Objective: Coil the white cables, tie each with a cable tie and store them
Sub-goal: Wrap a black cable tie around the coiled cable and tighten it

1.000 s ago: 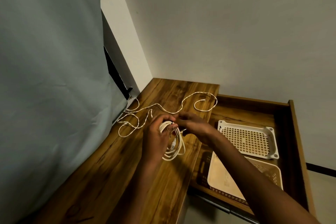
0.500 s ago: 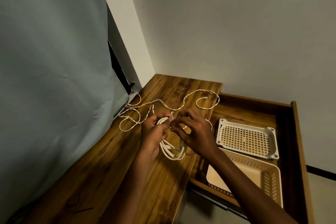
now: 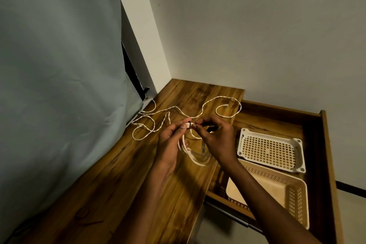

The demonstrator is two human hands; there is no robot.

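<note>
While held over desk (image 3: 122, 184): coiled cable (image 3: 193, 154)
Left hand (image 3: 170, 140): pinches coil top
Right hand (image 3: 214, 138): pinches black cable tie (image 3: 190, 124)

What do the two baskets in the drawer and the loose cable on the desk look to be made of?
Both the white basket and the beige basket look like moulded plastic with a matt finish, going by the regular grid of holes and rounded rims. The loose cable seems to have a braided or twisted white jacket, as its outline looks ropey; fabric or plastic cannot be told.
</note>
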